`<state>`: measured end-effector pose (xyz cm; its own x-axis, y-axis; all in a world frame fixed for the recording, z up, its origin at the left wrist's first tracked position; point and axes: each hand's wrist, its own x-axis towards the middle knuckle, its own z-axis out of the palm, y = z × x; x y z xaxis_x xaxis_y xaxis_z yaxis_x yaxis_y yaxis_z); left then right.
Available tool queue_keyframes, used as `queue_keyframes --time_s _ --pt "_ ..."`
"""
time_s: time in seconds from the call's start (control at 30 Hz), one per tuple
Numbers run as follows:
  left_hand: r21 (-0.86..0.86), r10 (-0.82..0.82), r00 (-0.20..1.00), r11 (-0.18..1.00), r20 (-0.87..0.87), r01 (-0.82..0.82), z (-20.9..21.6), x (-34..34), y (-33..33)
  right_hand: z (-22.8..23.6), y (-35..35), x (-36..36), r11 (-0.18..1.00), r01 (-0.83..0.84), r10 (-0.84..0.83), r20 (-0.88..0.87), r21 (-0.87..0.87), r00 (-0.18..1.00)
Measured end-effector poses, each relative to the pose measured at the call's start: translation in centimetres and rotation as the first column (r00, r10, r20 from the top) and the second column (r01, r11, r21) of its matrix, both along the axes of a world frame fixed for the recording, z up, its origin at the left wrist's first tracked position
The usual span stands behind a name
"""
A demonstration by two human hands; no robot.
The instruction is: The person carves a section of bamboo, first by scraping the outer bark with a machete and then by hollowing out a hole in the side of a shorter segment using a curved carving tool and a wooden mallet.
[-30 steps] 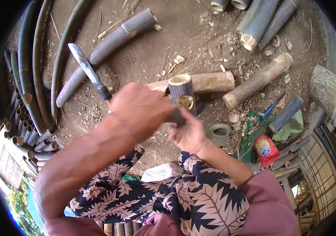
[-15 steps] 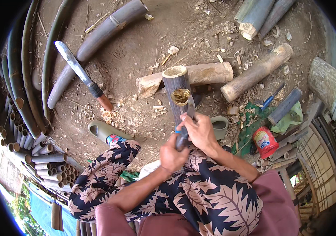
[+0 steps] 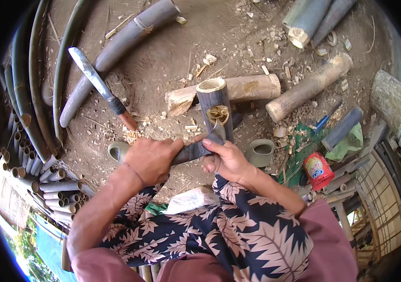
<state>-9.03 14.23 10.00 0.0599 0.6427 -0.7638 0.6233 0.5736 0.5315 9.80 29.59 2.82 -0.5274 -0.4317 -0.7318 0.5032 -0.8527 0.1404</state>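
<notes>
A dark knife (image 3: 216, 135) with a short curved blade lies slantwise between my hands in front of me. My left hand (image 3: 156, 159), closed, wraps the dark handle end. My right hand (image 3: 226, 160) pinches the knife near the blade, thumb on top and fingers bent beneath. Just beyond the blade stands a dark bamboo tube (image 3: 205, 101), open at its top, with a pale-edged hole (image 3: 218, 113) cut in its near side. My hands and the knife hide its lower part. A thick pale bamboo piece (image 3: 252, 88) lies behind the tube.
A long machete (image 3: 94, 82) leans across a bamboo pole (image 3: 127, 40) at left. Another cut bamboo length (image 3: 308, 88), a blue-handled tool (image 3: 322, 123) and a red packet (image 3: 318, 170) lie at right. Wood chips litter the dirt; green clogs (image 3: 259, 152) are near my legs.
The knife has swung from pointing away along the tube to lying slantwise, its handle toward the left. My left hand has moved left with the handle; my right hand has shifted slightly nearer me.
</notes>
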Motion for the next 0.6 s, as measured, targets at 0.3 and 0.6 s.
queue_keyframes --time_s 0.3,0.6 --pt "0.370 0.520 0.842 0.817 -0.141 -0.442 -3.3 12.5 0.1 4.1 4.4 -0.2 0.693 -0.350 0.411 0.052 0.630 0.910" --pt "-0.070 0.143 0.985 0.988 0.099 -0.136 -0.5 0.0 0.7 0.9 1.5 -1.1 0.994 -0.096 0.093 0.059 0.060 0.994"
